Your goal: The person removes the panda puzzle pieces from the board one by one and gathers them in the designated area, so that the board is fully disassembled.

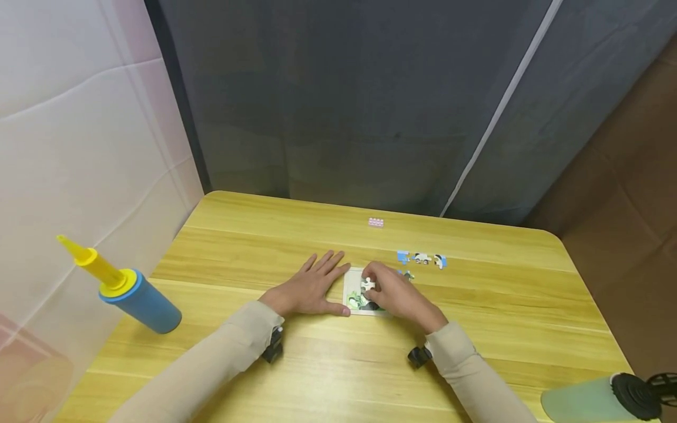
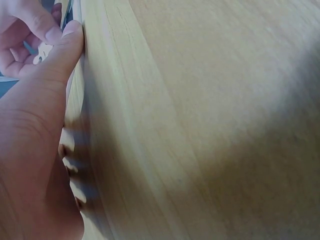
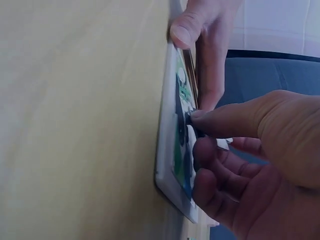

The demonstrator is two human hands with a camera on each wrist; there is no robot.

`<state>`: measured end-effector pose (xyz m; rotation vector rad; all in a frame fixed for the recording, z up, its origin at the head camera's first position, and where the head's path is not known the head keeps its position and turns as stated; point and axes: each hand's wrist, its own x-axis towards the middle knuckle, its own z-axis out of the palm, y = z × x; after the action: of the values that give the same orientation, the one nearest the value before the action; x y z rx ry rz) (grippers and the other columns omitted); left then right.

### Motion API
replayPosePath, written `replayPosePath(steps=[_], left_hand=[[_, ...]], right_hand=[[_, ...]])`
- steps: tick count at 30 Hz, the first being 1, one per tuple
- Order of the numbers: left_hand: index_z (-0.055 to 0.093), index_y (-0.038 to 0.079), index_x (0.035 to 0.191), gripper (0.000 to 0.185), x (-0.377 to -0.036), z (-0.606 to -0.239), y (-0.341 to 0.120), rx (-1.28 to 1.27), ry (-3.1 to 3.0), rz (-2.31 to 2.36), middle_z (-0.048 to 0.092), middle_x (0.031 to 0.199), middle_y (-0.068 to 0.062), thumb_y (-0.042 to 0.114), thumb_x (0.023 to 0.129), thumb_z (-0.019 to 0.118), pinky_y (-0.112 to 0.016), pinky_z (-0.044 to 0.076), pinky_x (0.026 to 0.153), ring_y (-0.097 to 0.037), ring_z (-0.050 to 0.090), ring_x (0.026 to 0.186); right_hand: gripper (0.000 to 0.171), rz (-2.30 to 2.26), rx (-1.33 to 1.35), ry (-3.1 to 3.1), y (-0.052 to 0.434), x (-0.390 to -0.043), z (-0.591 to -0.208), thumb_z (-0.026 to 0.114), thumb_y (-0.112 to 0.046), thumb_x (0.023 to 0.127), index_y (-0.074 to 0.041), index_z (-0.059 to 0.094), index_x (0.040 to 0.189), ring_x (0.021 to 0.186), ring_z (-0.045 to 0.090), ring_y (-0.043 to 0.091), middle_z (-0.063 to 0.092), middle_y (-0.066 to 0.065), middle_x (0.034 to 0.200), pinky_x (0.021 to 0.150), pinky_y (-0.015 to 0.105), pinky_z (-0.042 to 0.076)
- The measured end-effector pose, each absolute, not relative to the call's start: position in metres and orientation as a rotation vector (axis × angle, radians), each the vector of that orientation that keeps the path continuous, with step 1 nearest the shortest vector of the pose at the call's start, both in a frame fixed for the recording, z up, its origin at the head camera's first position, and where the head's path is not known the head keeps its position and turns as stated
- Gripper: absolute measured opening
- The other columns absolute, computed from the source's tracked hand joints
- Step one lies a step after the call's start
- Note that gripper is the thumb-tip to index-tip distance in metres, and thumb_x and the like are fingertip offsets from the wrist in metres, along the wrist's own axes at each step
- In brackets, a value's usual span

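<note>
Now our right hand point(image 1: 394, 296) pinches a piece point(image 1: 368, 285) over the puzzle point(image 1: 353, 299) | left hand point(image 1: 312, 288) flat, open, beside it, thumb touching.

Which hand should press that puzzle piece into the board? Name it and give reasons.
Right. The right hand already pinches the puzzle piece over the board. The left hand lies flat on the table, thumb against the board's edge, steadying it.
</note>
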<state>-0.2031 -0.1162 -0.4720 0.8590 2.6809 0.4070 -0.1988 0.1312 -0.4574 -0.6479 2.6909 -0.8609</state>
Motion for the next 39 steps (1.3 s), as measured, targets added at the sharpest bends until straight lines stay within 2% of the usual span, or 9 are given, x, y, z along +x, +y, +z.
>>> replayPosePath(steps=[4, 10, 15, 18, 22, 27, 31, 39], left_hand=[[0.022, 0.018, 0.172, 0.107, -0.203, -0.473, -0.117, 0.86, 2.685, 0.406, 0.003, 0.183, -0.009, 0.077, 0.093, 0.063, -0.062, 0.005, 0.137, -0.033, 0.001, 0.17], [0.021, 0.018, 0.172, 0.107, -0.203, -0.474, -0.117, 0.865, 2.685, 0.401, 0.002, 0.183, -0.009, 0.078, 0.093, 0.062, -0.062, 0.005, 0.137, -0.034, 0.001, 0.17], [0.02, 0.018, 0.173, 0.108, -0.204, -0.475, -0.118, 0.868, 2.693, 0.389, 0.002, 0.183, -0.01, 0.078, 0.093, 0.061, -0.061, 0.005, 0.137, -0.034, 0.001, 0.17], [0.02, 0.018, 0.173, 0.108, -0.204, -0.475, -0.118, 0.871, 2.693, 0.392, 0.002, 0.183, -0.01, 0.078, 0.093, 0.061, -0.061, 0.005, 0.137, -0.034, 0.001, 0.17], [0.02, 0.018, 0.173, 0.108, -0.203, -0.475, -0.118, 0.868, 2.691, 0.392, 0.002, 0.183, -0.01, 0.078, 0.093, 0.061, -0.061, 0.005, 0.137, -0.034, 0.001, 0.17], [0.019, 0.019, 0.173, 0.108, -0.204, -0.476, -0.119, 0.862, 2.692, 0.381, 0.001, 0.183, -0.009, 0.078, 0.093, 0.061, -0.061, 0.005, 0.137, -0.033, 0.001, 0.17], [0.02, 0.019, 0.173, 0.108, -0.204, -0.477, -0.118, 0.866, 2.694, 0.377, 0.002, 0.183, -0.009, 0.079, 0.093, 0.061, -0.06, 0.005, 0.137, -0.033, 0.001, 0.17], [0.022, 0.018, 0.172, 0.109, -0.205, -0.479, -0.117, 0.867, 2.694, 0.403, 0.003, 0.183, -0.01, 0.08, 0.092, 0.061, -0.061, 0.005, 0.137, -0.034, 0.002, 0.17]], right_hand=[[0.024, -0.87, -0.671, 2.709, 0.13, -0.196, -0.459, 0.071, -0.011, 0.101, -0.012, 0.064, 0.123, 0.092, 0.063, 0.016, 0.072, 0.005, 0.116, 0.083, 0.039, 0.057], [0.025, -0.883, -0.697, 2.711, 0.129, -0.192, -0.464, 0.07, -0.009, 0.101, -0.013, 0.063, 0.124, 0.09, 0.063, 0.012, 0.071, 0.003, 0.117, 0.081, 0.033, 0.057], [0.029, -0.889, -0.733, 2.718, 0.126, -0.19, -0.465, 0.071, -0.008, 0.101, -0.012, 0.061, 0.128, 0.086, 0.061, 0.012, 0.071, 0.002, 0.109, 0.077, 0.031, 0.055], [0.03, -0.872, -0.746, 2.727, 0.126, -0.189, -0.466, 0.071, -0.009, 0.101, -0.011, 0.061, 0.129, 0.088, 0.062, 0.012, 0.072, 0.003, 0.107, 0.079, 0.033, 0.055], [0.024, -0.891, -0.737, 2.721, 0.126, -0.188, -0.467, 0.067, -0.01, 0.104, -0.012, 0.062, 0.127, 0.09, 0.062, 0.011, 0.072, 0.002, 0.108, 0.082, 0.034, 0.055], [0.016, -0.951, -0.733, 2.704, 0.129, -0.187, -0.466, 0.057, -0.015, 0.111, -0.013, 0.063, 0.125, 0.085, 0.058, 0.013, 0.068, -0.001, 0.099, 0.079, 0.033, 0.051], [0.022, -0.988, -0.712, 2.708, 0.133, -0.187, -0.464, 0.053, -0.019, 0.113, -0.014, 0.065, 0.131, 0.082, 0.057, 0.011, 0.067, -0.003, 0.096, 0.078, 0.031, 0.049], [0.037, -1.102, -0.633, 2.724, 0.143, -0.19, -0.459, 0.06, -0.018, 0.11, -0.012, 0.06, 0.146, 0.071, 0.054, 0.011, 0.065, 0.002, 0.091, 0.063, 0.025, 0.046]])
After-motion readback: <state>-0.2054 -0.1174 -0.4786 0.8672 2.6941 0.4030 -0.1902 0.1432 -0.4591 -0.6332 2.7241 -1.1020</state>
